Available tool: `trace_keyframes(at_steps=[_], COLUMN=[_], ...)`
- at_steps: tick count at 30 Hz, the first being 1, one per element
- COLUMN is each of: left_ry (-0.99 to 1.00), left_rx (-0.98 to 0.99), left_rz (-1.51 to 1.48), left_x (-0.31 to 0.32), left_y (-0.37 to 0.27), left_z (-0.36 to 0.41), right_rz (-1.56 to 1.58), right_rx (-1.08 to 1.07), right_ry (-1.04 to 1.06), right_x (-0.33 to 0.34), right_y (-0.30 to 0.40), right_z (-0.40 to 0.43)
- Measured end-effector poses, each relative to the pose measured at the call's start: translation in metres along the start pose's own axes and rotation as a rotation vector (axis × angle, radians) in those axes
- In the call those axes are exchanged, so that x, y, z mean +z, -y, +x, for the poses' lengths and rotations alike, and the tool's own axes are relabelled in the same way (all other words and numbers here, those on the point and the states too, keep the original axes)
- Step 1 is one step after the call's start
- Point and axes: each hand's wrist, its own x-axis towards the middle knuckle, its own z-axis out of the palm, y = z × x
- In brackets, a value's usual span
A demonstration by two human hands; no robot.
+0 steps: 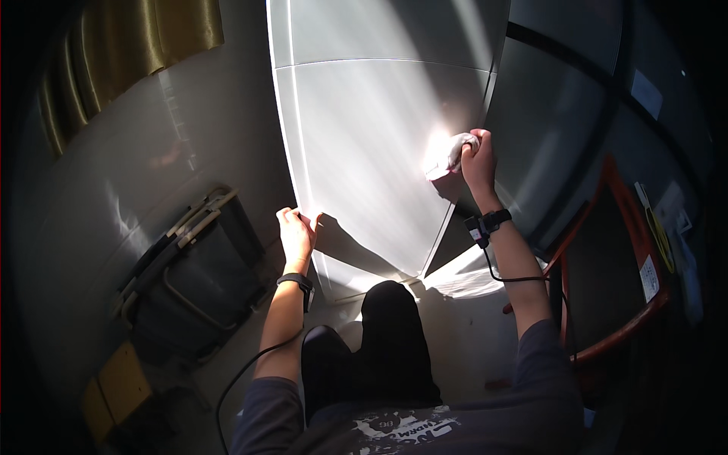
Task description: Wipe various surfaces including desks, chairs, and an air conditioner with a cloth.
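A tall light-grey door or panel (364, 136) stands before me, brightly lit by sun streaks. In my right hand (480, 165) is a crumpled white cloth (452, 156), held against or close to the panel near its right edge. My left hand (298, 230) grips the panel's left edge lower down, thumb on the sunlit face and fingers around the side. Each wrist wears a black band, with a cable running from it.
Folded chairs or frames with dark panels (193, 278) lean at the left wall, under a gold curtain (131, 51). At the right stands a red-framed chair (637, 318). A yellow board (122, 381) lies at lower left.
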Motion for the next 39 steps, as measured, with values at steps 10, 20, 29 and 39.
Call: trace_keyframes(at_steps=[10, 20, 29, 39], left_ry=[-0.001, -0.019, 0.001, 0.049], left_rx=[0.011, 0.046, -0.031, -0.090], left_rz=[-0.038, -0.017, -0.045, -0.038], left_x=[0.006, -0.001, 0.001, 0.014], left_y=[-0.021, -0.017, -0.022, -0.005], left_z=[0.007, 0.009, 0.004, -0.023], right_rz=[-0.357, -0.268, -0.322, 0.045], right_rx=[-0.082, -0.343, -0.602, -0.916], right_ry=[0.109, 0.082, -0.237, 0.070], right_x=[0.035, -0.016, 0.029, 0.139], right_y=[0.007, -0.051, 0.068, 0.164], right_z=[0.013, -0.025, 0.071, 0.026])
